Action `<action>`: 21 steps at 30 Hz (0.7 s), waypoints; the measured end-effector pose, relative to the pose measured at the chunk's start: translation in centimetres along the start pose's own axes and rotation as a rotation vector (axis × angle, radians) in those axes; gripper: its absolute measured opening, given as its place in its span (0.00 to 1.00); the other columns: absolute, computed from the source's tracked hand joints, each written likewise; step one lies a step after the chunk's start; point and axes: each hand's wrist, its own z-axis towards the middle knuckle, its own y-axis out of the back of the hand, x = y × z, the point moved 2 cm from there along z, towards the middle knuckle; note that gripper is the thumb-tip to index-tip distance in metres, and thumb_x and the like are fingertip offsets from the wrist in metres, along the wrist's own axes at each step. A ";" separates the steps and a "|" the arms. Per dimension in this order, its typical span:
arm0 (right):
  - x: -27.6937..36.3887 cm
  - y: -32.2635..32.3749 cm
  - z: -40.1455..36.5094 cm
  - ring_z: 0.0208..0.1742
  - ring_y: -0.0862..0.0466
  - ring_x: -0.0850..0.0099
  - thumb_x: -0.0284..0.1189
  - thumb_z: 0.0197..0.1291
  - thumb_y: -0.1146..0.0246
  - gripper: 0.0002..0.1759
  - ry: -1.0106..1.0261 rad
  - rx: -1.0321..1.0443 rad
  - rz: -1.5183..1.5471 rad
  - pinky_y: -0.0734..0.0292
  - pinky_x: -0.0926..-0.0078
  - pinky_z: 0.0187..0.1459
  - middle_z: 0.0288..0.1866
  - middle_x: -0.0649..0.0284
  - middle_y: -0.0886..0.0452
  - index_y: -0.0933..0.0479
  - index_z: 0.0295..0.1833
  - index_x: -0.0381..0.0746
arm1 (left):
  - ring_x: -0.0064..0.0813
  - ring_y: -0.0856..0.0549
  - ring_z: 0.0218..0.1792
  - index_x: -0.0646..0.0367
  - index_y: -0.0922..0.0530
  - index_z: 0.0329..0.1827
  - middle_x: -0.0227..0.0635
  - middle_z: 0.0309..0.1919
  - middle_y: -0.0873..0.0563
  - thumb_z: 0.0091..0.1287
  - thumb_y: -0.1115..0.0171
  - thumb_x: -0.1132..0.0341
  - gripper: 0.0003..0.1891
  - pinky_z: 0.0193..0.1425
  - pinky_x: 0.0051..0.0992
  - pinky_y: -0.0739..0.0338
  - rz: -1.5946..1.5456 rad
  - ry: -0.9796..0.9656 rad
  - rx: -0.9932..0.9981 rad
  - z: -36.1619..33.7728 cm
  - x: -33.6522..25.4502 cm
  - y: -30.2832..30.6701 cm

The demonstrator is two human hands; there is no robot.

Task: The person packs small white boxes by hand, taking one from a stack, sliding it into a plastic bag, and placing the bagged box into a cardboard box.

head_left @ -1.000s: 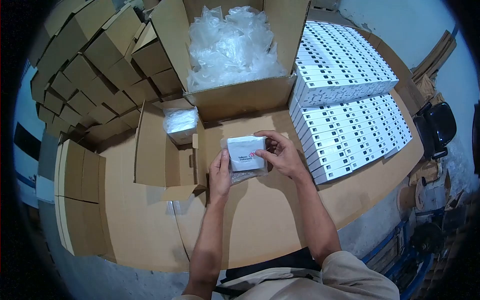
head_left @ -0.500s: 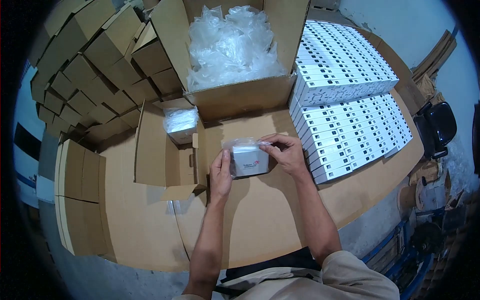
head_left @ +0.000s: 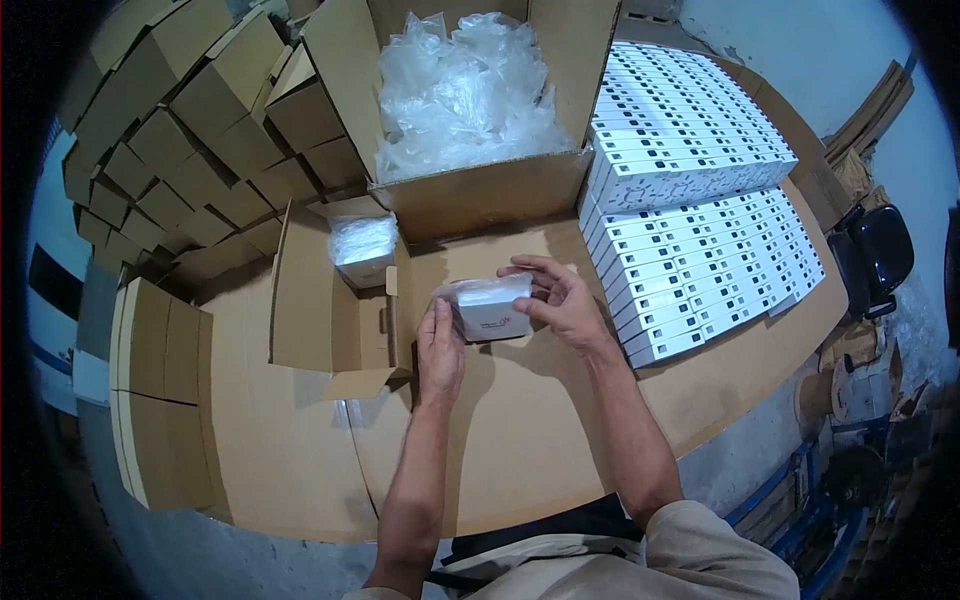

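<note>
Between my hands is a small white box (head_left: 497, 318) inside a clear plastic bag, with a small red mark and print on its front. My left hand (head_left: 441, 350) grips it at the left end, thumb in front. My right hand (head_left: 566, 308) holds the right end, its thumb on the front face and fingers curled above and behind, partly hidden. Left of the hands stands an open brown carton (head_left: 306, 310) with its flaps spread. Bagged white boxes (head_left: 362, 245) sit at the far end inside it.
A large carton (head_left: 480, 205) full of clear plastic bags (head_left: 465, 90) stands behind. Rows of white boxes (head_left: 700, 270) are stacked to the right. Brown cartons (head_left: 200, 140) pile up at back left, and more cartons (head_left: 160, 400) lie at the left table edge.
The bagged white box has tilted, its top turned more toward me. My right hand has shifted from pinching the bag's upper edge to holding the box's right end.
</note>
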 end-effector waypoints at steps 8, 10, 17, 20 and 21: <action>-1.0 0.9 0.1 0.51 0.12 0.73 0.21 0.64 0.26 0.23 -0.039 0.060 -0.229 0.15 0.74 0.54 0.52 0.61 0.12 0.21 0.64 0.31 | 0.26 0.22 0.65 0.64 0.24 0.69 0.37 0.64 0.18 0.84 0.45 0.59 0.20 0.73 0.31 0.29 0.000 0.033 0.055 -0.1 -1.2 -0.7; -0.7 1.0 0.0 0.49 0.12 0.75 0.22 0.65 0.26 0.22 -0.067 0.091 -0.228 0.15 0.75 0.53 0.51 0.61 0.12 0.20 0.63 0.31 | 0.26 0.21 0.64 0.64 0.23 0.69 0.37 0.62 0.17 0.80 0.38 0.63 0.20 0.71 0.30 0.27 0.141 -0.053 0.084 -0.1 -1.0 -0.6; 0.4 0.9 -0.3 0.46 0.15 0.81 0.25 0.67 0.27 0.13 -0.091 0.099 -0.382 0.17 0.80 0.47 0.47 0.63 0.09 0.13 0.55 0.32 | 0.26 0.17 0.57 0.64 0.19 0.62 0.35 0.55 0.14 0.74 0.31 0.71 0.16 0.65 0.28 0.24 0.262 -0.058 0.046 -0.4 -1.1 -0.5; 0.7 0.9 -0.3 0.44 0.15 0.82 0.24 0.67 0.28 0.11 -0.078 0.085 -0.379 0.17 0.82 0.43 0.48 0.63 0.09 0.12 0.52 0.32 | 0.24 0.17 0.56 0.64 0.18 0.56 0.35 0.54 0.14 0.74 0.31 0.71 0.11 0.64 0.27 0.23 0.362 -0.107 0.088 -0.3 -1.6 -0.3; 0.7 0.8 -0.3 0.43 0.15 0.82 0.24 0.67 0.28 0.10 -0.083 0.074 -0.374 0.17 0.82 0.42 0.49 0.62 0.08 0.12 0.52 0.32 | 0.24 0.17 0.56 0.64 0.17 0.54 0.35 0.53 0.14 0.74 0.32 0.71 0.10 0.63 0.26 0.24 0.349 -0.115 0.086 -0.3 -1.6 -0.4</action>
